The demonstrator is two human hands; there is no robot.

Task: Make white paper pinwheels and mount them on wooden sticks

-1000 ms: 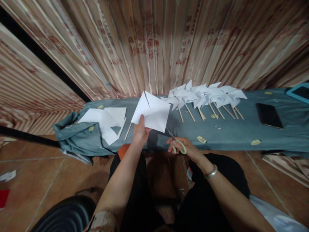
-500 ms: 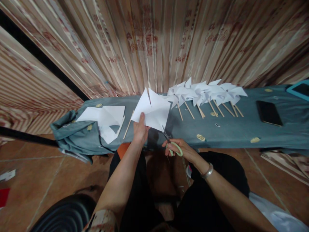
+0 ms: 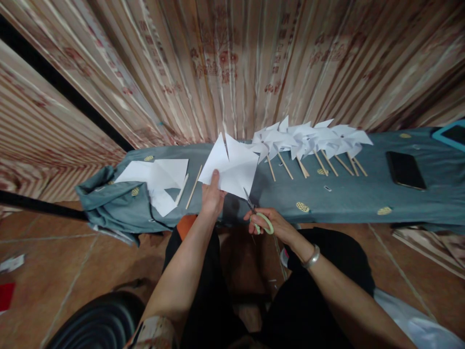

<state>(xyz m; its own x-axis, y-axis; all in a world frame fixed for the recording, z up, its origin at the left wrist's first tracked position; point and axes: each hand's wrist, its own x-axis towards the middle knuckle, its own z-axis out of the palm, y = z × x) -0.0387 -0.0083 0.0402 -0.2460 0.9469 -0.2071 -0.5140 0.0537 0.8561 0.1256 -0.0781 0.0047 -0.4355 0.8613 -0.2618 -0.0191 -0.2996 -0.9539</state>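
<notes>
A white square sheet of paper is pinched along its near left edge by my left hand, thumb on top. A slit runs inward from the sheet's far corner. My right hand grips scissors with pale green handles, their blades at the sheet's near right corner. Left of the paper lies a thin wooden stick. Beyond it are more white paper sheets, partly under a fold of cloth. Several white paper pinwheels on wooden sticks lie in a row to the right.
A grey-green cloth with yellow motifs covers the long narrow table. A black phone and a blue-edged device lie at the right. Patterned curtains hang behind. A black round stool stands on the floor at lower left.
The sheet and my left hand have shifted very slightly right and toward me. The scissor blades remain at the paper's near right corner.
</notes>
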